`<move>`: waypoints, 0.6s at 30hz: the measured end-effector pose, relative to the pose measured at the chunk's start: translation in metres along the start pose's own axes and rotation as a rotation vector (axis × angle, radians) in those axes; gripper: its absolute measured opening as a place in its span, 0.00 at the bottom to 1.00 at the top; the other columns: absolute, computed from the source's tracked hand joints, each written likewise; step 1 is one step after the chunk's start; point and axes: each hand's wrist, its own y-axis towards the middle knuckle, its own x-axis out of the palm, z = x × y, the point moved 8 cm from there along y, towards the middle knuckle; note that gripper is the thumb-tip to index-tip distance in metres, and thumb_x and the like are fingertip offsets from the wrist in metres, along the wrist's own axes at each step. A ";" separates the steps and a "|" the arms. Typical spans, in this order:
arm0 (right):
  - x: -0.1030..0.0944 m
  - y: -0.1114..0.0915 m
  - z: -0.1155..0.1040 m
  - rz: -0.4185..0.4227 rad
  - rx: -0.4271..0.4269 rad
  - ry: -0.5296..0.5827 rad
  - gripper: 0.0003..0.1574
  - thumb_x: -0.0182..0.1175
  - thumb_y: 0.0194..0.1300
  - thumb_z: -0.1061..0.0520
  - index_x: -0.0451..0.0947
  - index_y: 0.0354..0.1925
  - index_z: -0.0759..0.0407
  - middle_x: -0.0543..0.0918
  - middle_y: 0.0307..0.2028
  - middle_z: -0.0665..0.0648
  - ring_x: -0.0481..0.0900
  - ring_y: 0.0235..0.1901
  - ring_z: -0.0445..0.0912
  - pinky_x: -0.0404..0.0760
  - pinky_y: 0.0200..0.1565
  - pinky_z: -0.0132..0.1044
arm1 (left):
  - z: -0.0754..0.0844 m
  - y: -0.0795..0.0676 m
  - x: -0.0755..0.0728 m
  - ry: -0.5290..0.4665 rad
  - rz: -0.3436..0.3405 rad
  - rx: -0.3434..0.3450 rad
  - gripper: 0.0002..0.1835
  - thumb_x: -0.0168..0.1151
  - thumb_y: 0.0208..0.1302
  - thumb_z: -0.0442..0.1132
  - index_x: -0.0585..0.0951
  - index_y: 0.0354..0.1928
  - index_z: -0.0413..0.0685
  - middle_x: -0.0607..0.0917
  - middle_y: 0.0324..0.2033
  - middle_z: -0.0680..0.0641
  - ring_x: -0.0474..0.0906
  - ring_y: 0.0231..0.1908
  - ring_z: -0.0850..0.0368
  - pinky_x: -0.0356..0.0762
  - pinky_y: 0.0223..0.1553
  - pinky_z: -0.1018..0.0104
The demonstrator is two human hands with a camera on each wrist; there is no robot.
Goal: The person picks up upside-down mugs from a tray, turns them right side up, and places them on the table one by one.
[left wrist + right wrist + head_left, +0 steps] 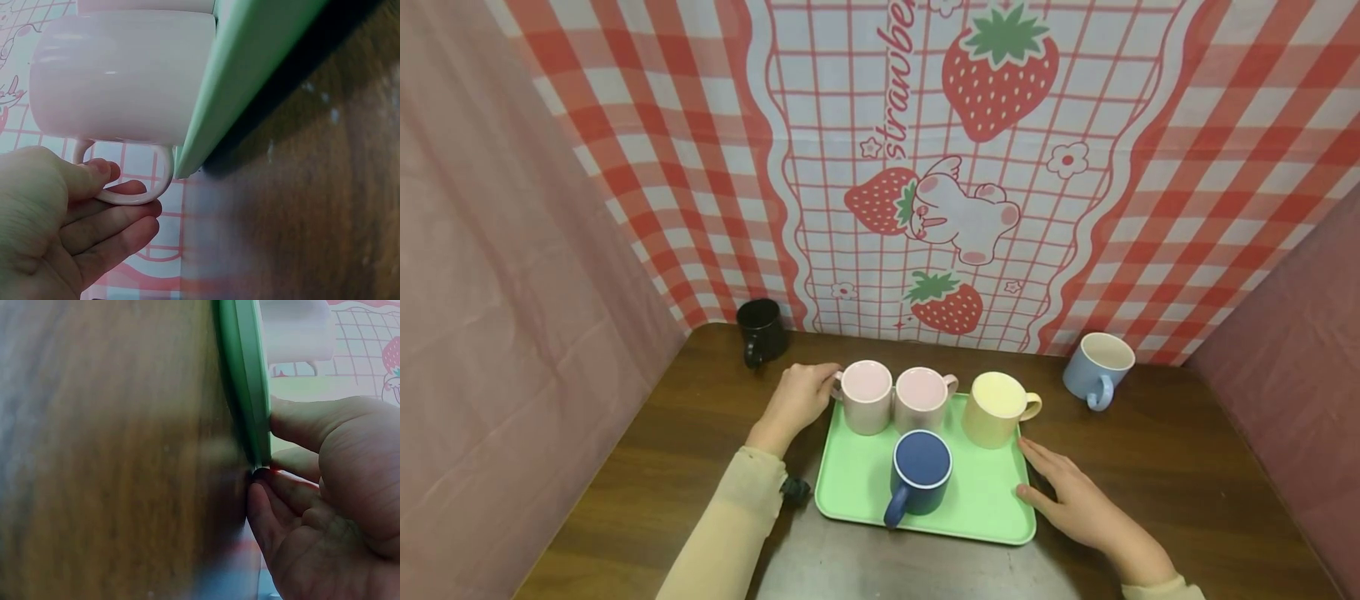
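Observation:
My left hand [795,398] pinches the handle [140,199] of the left pink mug [867,402], thumb on one side and fingers on the other. This mug stands upright at the back left corner of a light green tray [983,500]. Close beside it is a second pink mug [921,400], handle to the right. A yellow mug [995,411] occupies the back right, and a dark blue mug [922,467] the front middle. Against the tray's right edge rests my right hand [1078,504], its fingers fairly straight, with thumb and fingertips touching the rim.
On the brown wooden table [647,483], a black mug [762,332] stands at the back left. A light blue mug [1098,368] is at the back right. A strawberry-patterned cloth [880,275] hangs behind, with pink curtains at both sides. A grey surface [850,567] lies in front of the tray.

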 end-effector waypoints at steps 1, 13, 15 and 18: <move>0.000 0.000 0.000 0.002 -0.002 0.001 0.42 0.66 0.69 0.48 0.65 0.72 0.67 0.69 0.70 0.69 0.66 0.67 0.69 0.66 0.60 0.69 | 0.000 0.000 0.000 -0.005 0.000 -0.005 0.07 0.66 0.66 0.30 0.88 0.43 0.44 0.90 0.34 0.47 0.86 0.30 0.51 0.84 0.34 0.53; 0.001 -0.001 0.000 0.021 -0.009 0.006 0.42 0.66 0.69 0.49 0.65 0.72 0.67 0.69 0.69 0.68 0.66 0.67 0.68 0.67 0.60 0.68 | -0.008 0.000 0.003 -0.049 -0.003 -0.063 0.09 0.64 0.67 0.31 0.89 0.45 0.46 0.90 0.36 0.47 0.86 0.33 0.52 0.84 0.37 0.54; 0.001 -0.001 0.001 0.018 -0.004 0.010 0.42 0.65 0.69 0.48 0.65 0.72 0.66 0.69 0.70 0.68 0.66 0.67 0.68 0.66 0.60 0.68 | -0.009 0.000 0.004 -0.051 -0.004 -0.071 0.09 0.64 0.67 0.31 0.89 0.46 0.45 0.90 0.37 0.47 0.86 0.33 0.52 0.84 0.38 0.53; 0.001 -0.001 0.003 0.016 0.001 0.010 0.42 0.65 0.69 0.48 0.65 0.72 0.65 0.69 0.70 0.67 0.65 0.67 0.68 0.66 0.60 0.68 | -0.010 0.000 0.004 -0.053 -0.013 -0.082 0.09 0.64 0.68 0.32 0.89 0.46 0.45 0.90 0.37 0.47 0.85 0.32 0.53 0.84 0.38 0.53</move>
